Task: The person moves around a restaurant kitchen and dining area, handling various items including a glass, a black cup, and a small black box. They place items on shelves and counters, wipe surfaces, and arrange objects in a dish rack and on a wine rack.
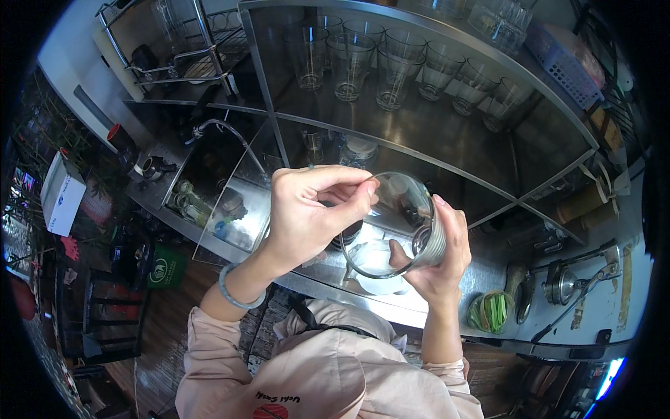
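Note:
In front of my chest, my right hand (445, 251) grips a clear drinking glass (438, 238) around its side, the round mouth tilted up towards me. The thumb and fingertips of my left hand (319, 209) are pinched together at the rim, on the glass's left side. Whether they hold the rim or something thin and clear, I cannot tell. A bracelet circles my left wrist. Below the glass, white paper or cloth (384, 284) lies on the shiny steel counter (413, 309). A dark item behind my left fingers is mostly hidden.
Several upright glasses (353, 68) stand on the steel shelf above. To the left is a sink with a curved faucet (230, 125) and glassware, behind a clear panel. At the right stand a container of cut green stalks (492, 312) and a metal lever press (562, 285).

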`<state>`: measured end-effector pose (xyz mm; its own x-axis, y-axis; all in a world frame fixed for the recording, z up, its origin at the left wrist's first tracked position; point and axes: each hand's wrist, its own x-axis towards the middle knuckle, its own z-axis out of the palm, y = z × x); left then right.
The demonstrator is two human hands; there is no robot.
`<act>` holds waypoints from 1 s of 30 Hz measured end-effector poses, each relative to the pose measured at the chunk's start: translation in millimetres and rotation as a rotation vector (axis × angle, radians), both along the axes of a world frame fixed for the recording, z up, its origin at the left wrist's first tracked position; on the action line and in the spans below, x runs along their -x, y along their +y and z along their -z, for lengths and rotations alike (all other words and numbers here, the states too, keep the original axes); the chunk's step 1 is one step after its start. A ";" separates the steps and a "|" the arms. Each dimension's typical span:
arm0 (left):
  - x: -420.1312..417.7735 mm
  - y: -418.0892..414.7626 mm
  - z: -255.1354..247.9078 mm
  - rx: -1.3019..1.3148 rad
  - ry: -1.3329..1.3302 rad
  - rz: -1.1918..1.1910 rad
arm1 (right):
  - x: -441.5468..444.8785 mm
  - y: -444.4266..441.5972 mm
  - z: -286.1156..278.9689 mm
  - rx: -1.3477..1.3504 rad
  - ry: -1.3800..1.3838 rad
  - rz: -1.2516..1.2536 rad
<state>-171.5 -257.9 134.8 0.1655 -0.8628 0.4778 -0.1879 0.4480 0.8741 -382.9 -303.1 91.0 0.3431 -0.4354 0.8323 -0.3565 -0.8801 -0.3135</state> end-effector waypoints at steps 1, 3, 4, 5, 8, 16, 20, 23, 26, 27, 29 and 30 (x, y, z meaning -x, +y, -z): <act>0.5 0.2 -0.6 -0.005 0.003 -0.010 | -0.6 0.5 -0.9 0.008 0.002 0.008; -0.4 -1.2 2.9 0.040 -0.010 -0.014 | 0.1 0.9 -1.2 0.013 0.011 0.019; -0.6 -2.2 4.4 0.064 -0.015 -0.014 | 1.6 0.9 -0.5 0.010 0.018 0.021; -2.3 -2.6 2.7 0.034 -0.041 0.011 | 2.6 1.0 -0.2 0.007 0.025 0.023; -7.0 -3.2 -2.1 -0.014 -0.093 0.034 | -3.7 2.3 -5.1 -0.005 -0.041 0.006; -37.7 1.2 -10.0 -0.028 0.003 -0.275 | 13.0 4.6 15.8 -0.432 -0.215 -0.115; -54.8 5.2 1.2 -0.123 -0.008 -0.163 | 10.2 3.0 12.2 -0.530 -0.280 -0.248; -33.9 9.1 -16.0 -0.143 0.036 0.048 | 4.1 2.2 13.2 -0.543 -0.279 -0.291; -23.0 7.3 -27.7 -0.084 -0.070 0.194 | -0.1 4.5 13.0 -0.508 -0.231 -0.244; -17.5 7.4 -33.9 -0.084 -0.165 0.190 | -0.8 5.5 12.6 -0.485 -0.214 -0.229; -13.3 5.3 -39.7 -0.088 -0.256 0.104 | -2.2 6.3 10.0 -0.420 -0.179 -0.202; -13.3 2.7 -39.4 -0.086 -0.307 0.082 | -2.4 6.7 9.2 -0.380 -0.162 -0.185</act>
<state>-158.2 -255.3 174.3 -0.0467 -0.9064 0.4198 -0.4145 0.3999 0.8174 -380.5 -296.4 81.8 0.3229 -0.6638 0.6747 -0.1238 -0.7363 -0.6652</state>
